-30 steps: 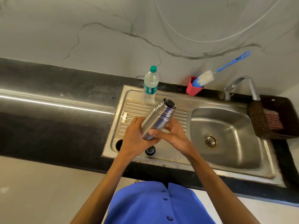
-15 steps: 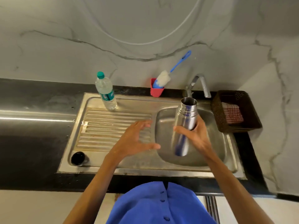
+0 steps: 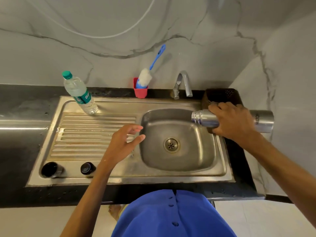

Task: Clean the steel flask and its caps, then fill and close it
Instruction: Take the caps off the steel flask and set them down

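My right hand (image 3: 232, 122) grips the steel flask (image 3: 203, 119) round its middle. The flask lies on its side above the brown basket at the sink's right edge, its open threaded mouth pointing left over the basin. My left hand (image 3: 123, 142) hovers with fingers spread over the inner end of the draining board, holding nothing. Two dark caps stand at the front left of the sink top: a larger cup cap (image 3: 51, 169) and a smaller stopper cap (image 3: 87, 168).
The steel sink (image 3: 220, 168) has a drain (image 3: 171, 145) in its basin and a tap (image 3: 183, 84) behind. A plastic water bottle (image 3: 79, 94) stands at the back left. A red holder (image 3: 140, 90) holds a blue bottle brush (image 3: 145, 78). A brown basket (image 3: 222, 94) sits right.
My left hand let go of the flask. My right hand carried it rightward from the draining board past the basin and tipped it onto its side over the basket.
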### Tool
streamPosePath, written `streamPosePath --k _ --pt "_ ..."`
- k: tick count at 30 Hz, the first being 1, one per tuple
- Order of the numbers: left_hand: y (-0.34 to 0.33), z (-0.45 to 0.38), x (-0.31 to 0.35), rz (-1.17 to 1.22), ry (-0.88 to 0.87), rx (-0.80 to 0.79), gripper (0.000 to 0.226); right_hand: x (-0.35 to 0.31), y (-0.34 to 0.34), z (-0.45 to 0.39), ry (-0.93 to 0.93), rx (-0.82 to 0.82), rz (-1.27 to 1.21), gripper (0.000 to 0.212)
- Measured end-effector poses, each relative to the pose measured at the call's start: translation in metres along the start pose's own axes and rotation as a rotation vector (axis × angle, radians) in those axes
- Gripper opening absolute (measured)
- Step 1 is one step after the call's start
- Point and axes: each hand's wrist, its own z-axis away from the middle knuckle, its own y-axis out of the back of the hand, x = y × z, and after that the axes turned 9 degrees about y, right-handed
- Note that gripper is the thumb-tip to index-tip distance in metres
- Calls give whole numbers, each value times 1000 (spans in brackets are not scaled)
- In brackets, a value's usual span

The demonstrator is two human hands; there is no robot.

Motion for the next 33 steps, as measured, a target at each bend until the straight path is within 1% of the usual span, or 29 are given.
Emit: streamPosePath --k 4,7,12,17,22,25,29,31,33 --pt "-9 -1 6 7 9 2 24 1 6 -6 78 -115 169 57" --pt "-12 0 8 12 12 2 21 -6 14 -10 114 -144 267 51" --pt "-12 3 8 0 20 -4 18 -11 20 -14 173 -206 390 54" --pt "-8 7 6 -11 25 -13 16 -16 22 -18 195 -212 427 56" --pt "-5 10 8 -17 27 -18 16 -16 25 -23 194 -212 405 53" --pt "-5 12 11 -5 35 -24 15 -15 25 -25 171 -201 311 52" --pt "-8 18 18 48 56 -66 16 -17 28 -27 61 -181 -14 63" --pt "-12 22 30 86 45 -67 19 -25 29 -24 -9 -110 -194 71" --pt "-18 25 47 140 49 -49 35 -42 32 -17 -84 2 -460 74"
